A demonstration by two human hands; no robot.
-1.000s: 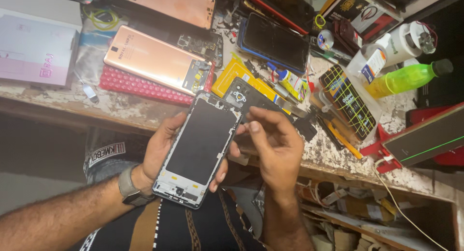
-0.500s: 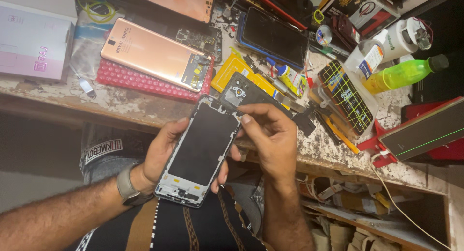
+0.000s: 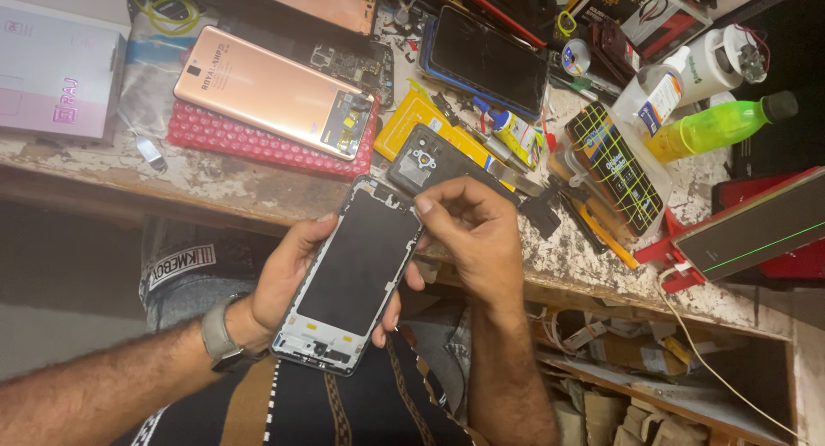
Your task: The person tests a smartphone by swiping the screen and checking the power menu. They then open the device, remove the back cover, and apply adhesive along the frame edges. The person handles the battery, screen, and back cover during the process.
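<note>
Open room is found only near the viewer, below the workbench edge [image 3: 258,207], where the opened phone frame [image 3: 352,278] is held. Far passage is blocked by a rose-gold phone [image 3: 271,89], a dark back cover [image 3: 425,162], a green bottle [image 3: 718,124] at right, and scattered tools.

Both forearms bare, no sleeves in view. Left wrist: watch [image 3: 222,339], grey metal-look band, snug fit, dial hidden. No rings visible on left hand [image 3: 288,270] or right hand [image 3: 481,240]; no gloves. Nails short. Forearms hairy. Lap: dark cloth [image 3: 344,407], black with brown stripes and thin white dashed lines running lengthwise. Behind left arm: grey jeans-like fabric [image 3: 176,283] with pale rectangular printed patch, dark lettering; unclear whether worn or lying there.
</note>
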